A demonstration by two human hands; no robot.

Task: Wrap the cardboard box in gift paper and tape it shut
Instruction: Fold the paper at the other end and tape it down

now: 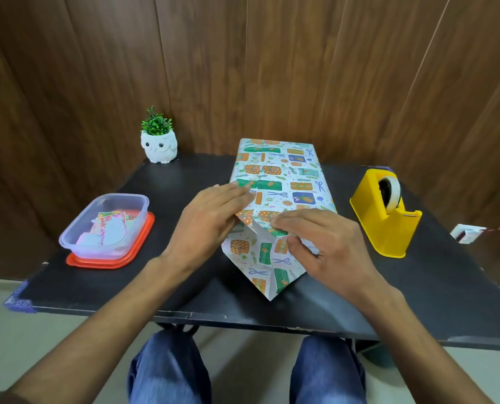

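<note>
Head view: cardboard box [280, 176] sat mid-table, long axis 12 to 6, no bare card showing. Gift paper [260, 266] already covered the top and sides. The 6 o'clock end was unsealed, with a loose pointed flap lying toward the table edge. My read: end-fold step, past halfway, no tape on this end yet.

Left hand [210, 217] lay at the box's 7 o'clock top corner, fingers straight and flat on the paper, gripping nothing. Likely it pinned the wrap so the box couldn't slide while the other side got folded. Right hand [324, 243] worked the 5 o'clock corner, fingers curled over and thumb under, pinching a side fold of the paper, probably to crease it inward.

Clear container [106, 225] at 9, sitting on its red lid [108, 262], held paper offcuts; looked like a scrap bin kept off the work zone. Yellow tape dispenser [385, 217] at 3, roll loaded, near the right hand, so a short reach once the flap is up. Owl planter [159, 147] at 11, decor, well apart from the box.

Wall [272, 68] was dark wood panelling, wrapping the far side and both flanks. Table [184, 287] was matte black with a worn front edge. Blue tape [18, 298] marked the 8 o'clock corner. Small white object [468, 233] past the 3 o'clock edge; couldn't tell what it was.
</note>
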